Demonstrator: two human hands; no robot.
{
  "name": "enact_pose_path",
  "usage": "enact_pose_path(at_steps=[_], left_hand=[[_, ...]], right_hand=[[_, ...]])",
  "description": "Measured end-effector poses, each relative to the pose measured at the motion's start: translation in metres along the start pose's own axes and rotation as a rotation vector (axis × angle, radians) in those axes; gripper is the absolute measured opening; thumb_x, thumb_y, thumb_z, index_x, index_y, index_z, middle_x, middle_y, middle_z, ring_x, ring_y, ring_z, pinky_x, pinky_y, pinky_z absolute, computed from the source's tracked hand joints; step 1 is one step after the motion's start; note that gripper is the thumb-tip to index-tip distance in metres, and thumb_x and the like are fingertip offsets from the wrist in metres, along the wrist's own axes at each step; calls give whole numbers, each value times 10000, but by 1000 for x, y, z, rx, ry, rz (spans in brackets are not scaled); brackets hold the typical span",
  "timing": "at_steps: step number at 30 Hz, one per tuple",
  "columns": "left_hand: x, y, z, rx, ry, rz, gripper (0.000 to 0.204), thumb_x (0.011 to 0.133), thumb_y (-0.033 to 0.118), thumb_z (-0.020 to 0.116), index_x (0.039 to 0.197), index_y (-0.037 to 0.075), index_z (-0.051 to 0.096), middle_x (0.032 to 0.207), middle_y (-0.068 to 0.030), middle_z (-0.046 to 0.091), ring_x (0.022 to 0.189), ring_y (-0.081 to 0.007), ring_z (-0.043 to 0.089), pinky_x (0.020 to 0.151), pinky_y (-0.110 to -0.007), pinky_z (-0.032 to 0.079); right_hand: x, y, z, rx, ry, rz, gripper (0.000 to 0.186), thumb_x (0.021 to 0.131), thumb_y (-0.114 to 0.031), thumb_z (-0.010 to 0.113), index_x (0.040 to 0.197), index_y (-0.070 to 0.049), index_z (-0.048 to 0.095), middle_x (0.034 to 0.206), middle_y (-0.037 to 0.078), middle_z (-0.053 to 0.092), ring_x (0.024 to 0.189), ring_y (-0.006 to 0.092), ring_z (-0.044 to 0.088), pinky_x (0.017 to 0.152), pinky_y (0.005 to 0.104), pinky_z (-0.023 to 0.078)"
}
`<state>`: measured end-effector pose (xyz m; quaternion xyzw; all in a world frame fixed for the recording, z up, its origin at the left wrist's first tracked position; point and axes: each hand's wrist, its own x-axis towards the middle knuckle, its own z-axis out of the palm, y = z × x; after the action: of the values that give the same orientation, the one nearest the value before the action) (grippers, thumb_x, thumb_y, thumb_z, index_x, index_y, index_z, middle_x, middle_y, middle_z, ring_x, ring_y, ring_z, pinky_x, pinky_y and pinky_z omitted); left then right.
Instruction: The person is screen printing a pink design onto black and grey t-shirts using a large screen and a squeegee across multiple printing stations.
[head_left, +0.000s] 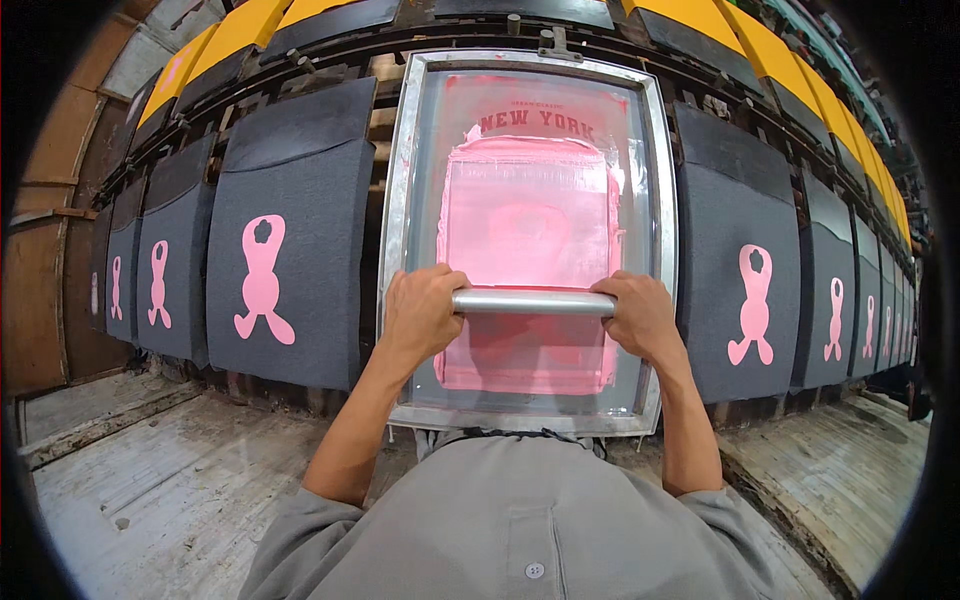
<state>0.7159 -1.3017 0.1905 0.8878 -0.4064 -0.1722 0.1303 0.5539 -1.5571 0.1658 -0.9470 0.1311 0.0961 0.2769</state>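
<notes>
A screen-printing frame [393, 250] with a silver metal border lies in front of me, its mesh coated with pink ink [530, 220]. Across the mesh runs a squeegee [535, 301] with a silver bar handle. At the bar's left end my left hand [424, 312] is closed round it. My right hand [640, 315] grips the right end in the same way. The ink is thickest above the bar and along the sides of the pink area. Through the mesh a faint rounded figure shows. The squeegee's lower edge is hidden by the bar.
Dark grey fabric panels on boards, each with a pink figure print, stand in a row to the left [290, 200] and right [740, 220]. Behind them runs a row of yellow panels [690, 22]. Metal clamps [560, 45] sit at the frame's far edge. Worn wooden planks [180, 470] lie below.
</notes>
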Motion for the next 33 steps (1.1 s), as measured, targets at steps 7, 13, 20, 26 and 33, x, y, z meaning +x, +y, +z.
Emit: enact_pose_path(at_steps=[7, 13, 20, 26, 33], left_hand=[[-50, 18, 5, -12, -56, -43, 268, 669, 38, 725, 927, 106, 724, 915, -62, 686, 897, -290, 654, 746, -428, 438], [-90, 29, 13, -45, -39, -32, 293, 635, 25, 717, 919, 98, 711, 920, -56, 679, 887, -282, 642, 747, -419, 420], [-105, 31, 15, -67, 12, 0, 321, 606, -2, 689, 913, 89, 703, 915, -61, 670, 881, -278, 627, 764, -404, 400], [-131, 33, 29, -67, 26, 23, 444, 597, -30, 663, 1024, 94, 666, 1028, -52, 637, 996, -276, 587, 817, -401, 387], [-158, 16, 13, -408, -363, -54, 813, 689, 372, 814, 1406, 121, 524, 1426, -173, 440, 1381, -342, 353, 1136, -460, 252]], right_hand=[[-51, -17, 11, 55, -46, 58, 397, 615, 14, 729, 999, -86, 749, 977, 106, 716, 882, 345, 679, 797, 426, 544], [-95, -28, 25, 43, -79, 75, 419, 600, 24, 709, 1003, -86, 750, 978, 96, 716, 879, 340, 677, 794, 426, 539], [-105, -35, 26, 19, 16, 25, 398, 626, 39, 679, 1000, -82, 744, 957, 90, 710, 882, 325, 657, 803, 418, 479], [-132, -40, 42, 47, 75, 2, 495, 604, 70, 678, 1073, -88, 685, 1037, 81, 664, 993, 315, 609, 817, 413, 453], [-159, -28, 34, 459, -63, 54, 708, 639, -111, 818, 1308, -74, 589, 1348, 144, 544, 1319, 305, 451, 1123, 420, 306]])
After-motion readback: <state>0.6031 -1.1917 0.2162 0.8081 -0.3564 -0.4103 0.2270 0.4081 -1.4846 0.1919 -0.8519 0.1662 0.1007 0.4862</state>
